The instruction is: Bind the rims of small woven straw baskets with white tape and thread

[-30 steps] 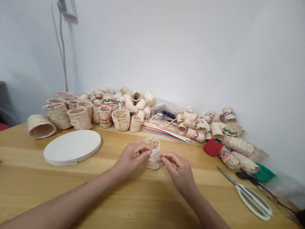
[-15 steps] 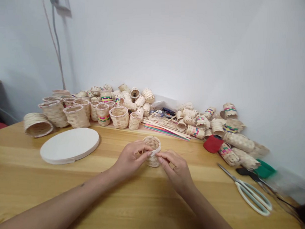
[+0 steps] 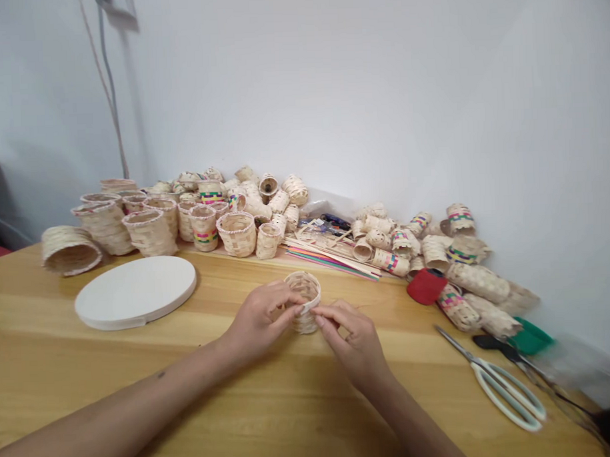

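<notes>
A round white board (image 3: 135, 291) lies on the wooden table (image 3: 141, 401), well left of the hands. The left hand's (image 3: 258, 320) fingers (image 3: 282, 299), pressed together, wrap a small woven basket (image 3: 304, 320) standing at mid-table, a white strip (image 3: 310, 301) along its rim. The right hand's (image 3: 351, 340) fingers (image 3: 333, 314) pinch the basket's side. Further right lie white-handled scissors (image 3: 506, 398)

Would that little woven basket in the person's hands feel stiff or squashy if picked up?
The small woven basket probably feels light for its size, its walls being thin strips. It may flex slightly when squeezed, and, being round, would probably roll on its side.
</notes>
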